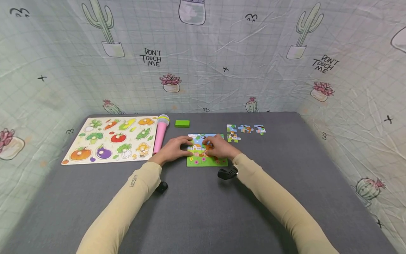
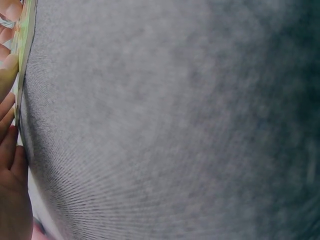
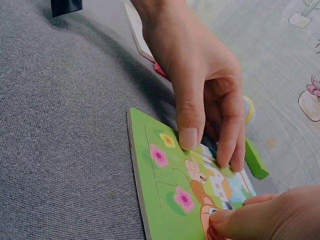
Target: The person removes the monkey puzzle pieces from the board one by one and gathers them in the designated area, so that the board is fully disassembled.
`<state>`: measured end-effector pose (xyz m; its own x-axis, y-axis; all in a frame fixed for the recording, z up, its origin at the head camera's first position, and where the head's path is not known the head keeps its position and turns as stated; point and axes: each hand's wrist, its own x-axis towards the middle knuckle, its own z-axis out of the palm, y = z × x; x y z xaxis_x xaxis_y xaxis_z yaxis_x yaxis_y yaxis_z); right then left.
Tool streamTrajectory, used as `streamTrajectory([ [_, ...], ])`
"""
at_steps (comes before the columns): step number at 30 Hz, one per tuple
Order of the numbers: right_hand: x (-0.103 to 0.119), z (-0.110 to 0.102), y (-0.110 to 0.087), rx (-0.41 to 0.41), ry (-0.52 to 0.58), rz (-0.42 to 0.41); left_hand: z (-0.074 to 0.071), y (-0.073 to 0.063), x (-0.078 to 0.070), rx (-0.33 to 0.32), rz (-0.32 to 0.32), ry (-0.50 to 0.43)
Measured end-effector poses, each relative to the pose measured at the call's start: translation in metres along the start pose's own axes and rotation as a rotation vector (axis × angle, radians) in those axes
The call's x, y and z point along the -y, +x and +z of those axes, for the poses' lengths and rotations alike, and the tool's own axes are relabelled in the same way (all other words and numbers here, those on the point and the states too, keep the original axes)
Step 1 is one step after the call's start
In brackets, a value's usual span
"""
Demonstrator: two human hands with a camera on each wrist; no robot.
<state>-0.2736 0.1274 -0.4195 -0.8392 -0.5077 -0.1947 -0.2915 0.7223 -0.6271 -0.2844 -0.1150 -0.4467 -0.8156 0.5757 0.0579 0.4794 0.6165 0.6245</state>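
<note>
A green-edged jigsaw puzzle board [image 1: 207, 163], printed with a house, flowers and a squirrel, lies flat on the table. My left hand [image 1: 173, 150] is at its left side, thumb and fingertips touching the edge with the fingers nearly straight. From the right, my right hand [image 1: 223, 147] reaches over the middle of the board. Its thumb and index finger, curled and a little apart, pinch a puzzle piece [image 1: 209, 145] with orange-brown print; the fingers partly cover it. In the right wrist view, the right thumb rests at the squirrel's face [image 3: 206, 215].
Several loose puzzle pieces [image 1: 233, 137] lie right of the board. Behind it is a green block [image 1: 182, 124]. A pink microphone [image 1: 160, 132] lies to the left, along a vegetable puzzle board [image 1: 109, 121]. The grey table [image 1: 196, 211] meets a printed cloth backdrop [image 1: 203, 70].
</note>
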Motion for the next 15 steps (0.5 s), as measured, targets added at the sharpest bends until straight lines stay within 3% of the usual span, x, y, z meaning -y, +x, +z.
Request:
streamTrajectory([
  [15, 0.0043, 0.0080, -0.0078, -0.104, 0.005, 0.013, 0.0005, 0.0002, -0.0007, 0.006, -0.007, 0.010],
])
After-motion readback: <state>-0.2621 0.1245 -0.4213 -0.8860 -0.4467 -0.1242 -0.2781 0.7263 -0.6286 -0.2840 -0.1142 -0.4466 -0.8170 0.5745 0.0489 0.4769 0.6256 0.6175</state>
